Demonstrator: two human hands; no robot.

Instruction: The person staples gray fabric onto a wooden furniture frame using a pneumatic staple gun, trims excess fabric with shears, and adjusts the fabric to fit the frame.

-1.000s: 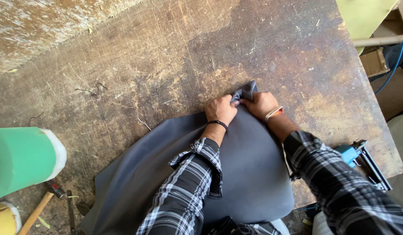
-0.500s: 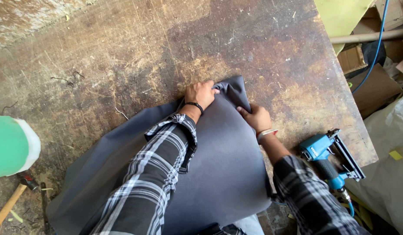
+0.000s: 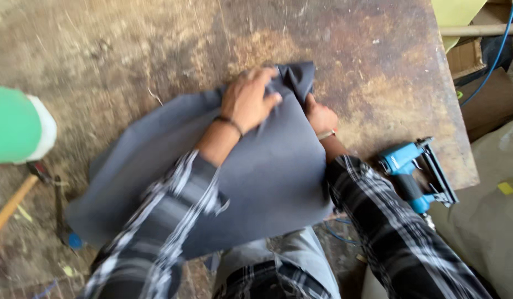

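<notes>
A dark grey sheet of material lies draped over something on the worn wooden workbench. My left hand presses flat on its top near the far corner, fingers spread over the folded edge. At the sheet's right side, my right hand grips the edge, its fingers partly tucked under the material. The far corner is bunched into folds between the two hands. Both plaid sleeves cover much of the sheet.
A blue pneumatic staple gun lies at the bench's right edge, close to my right elbow. A green and white container stands at the left, with a wooden-handled tool below it. Cardboard boxes and a blue hose sit off the bench's right side.
The view has drawn closer and shifted. My left hand moved from the corner's left to press on top of the sheet; my right hand slid to the right edge of the material.
</notes>
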